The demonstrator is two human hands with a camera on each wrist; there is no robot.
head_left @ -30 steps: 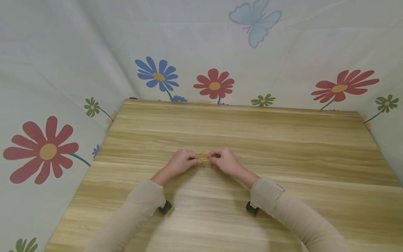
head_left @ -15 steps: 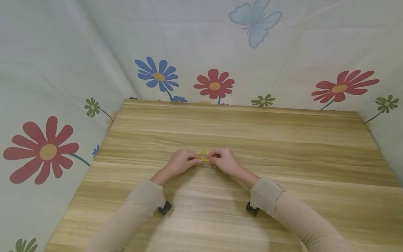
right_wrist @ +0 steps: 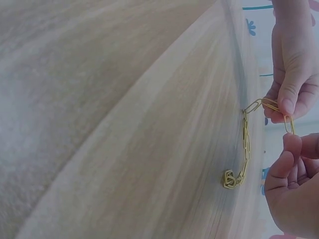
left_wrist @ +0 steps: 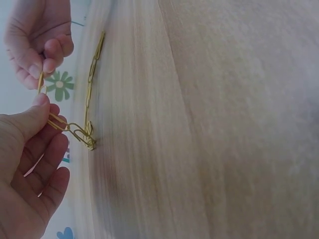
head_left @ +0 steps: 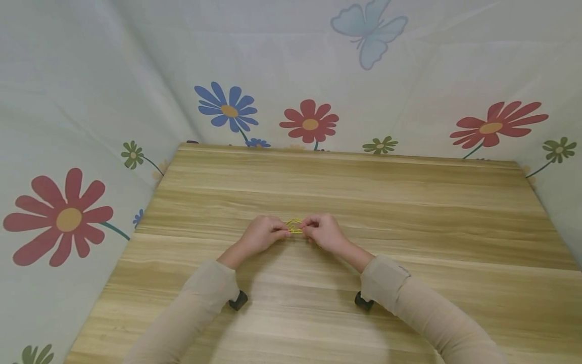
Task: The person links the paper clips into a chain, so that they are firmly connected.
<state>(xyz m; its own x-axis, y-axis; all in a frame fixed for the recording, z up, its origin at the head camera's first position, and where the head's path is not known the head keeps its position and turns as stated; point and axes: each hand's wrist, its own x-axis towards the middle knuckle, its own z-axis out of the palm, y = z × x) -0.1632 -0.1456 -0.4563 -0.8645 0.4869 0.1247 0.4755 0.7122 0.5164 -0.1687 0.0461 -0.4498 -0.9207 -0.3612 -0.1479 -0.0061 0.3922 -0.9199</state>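
A chain of linked yellow paper clips (right_wrist: 246,137) runs across the wooden table, bunched in a small heap at one end. My left hand (head_left: 263,235) pinches the raised part of this chain between thumb and index finger, the other fingers loosely bent. Between the two hands, a single yellow paper clip (right_wrist: 289,125) spans the short gap. My right hand (head_left: 326,233) pinches the near end of that clip with thumb and fingertip. Whether this clip is hooked into the chain is hidden by the left fingertips. Both hands are just above the tabletop.
The wooden table (head_left: 364,197) extends around both hands. Cloth walls (head_left: 282,60) with printed flowers and a butterfly enclose its back and sides. A small black device (head_left: 238,300) sits at the left sleeve cuff, and a similar black device (head_left: 364,301) at the right.
Both arms stay almost in place. The right fingertips have shifted very slightly to the right, away from the left hand, still pinching.
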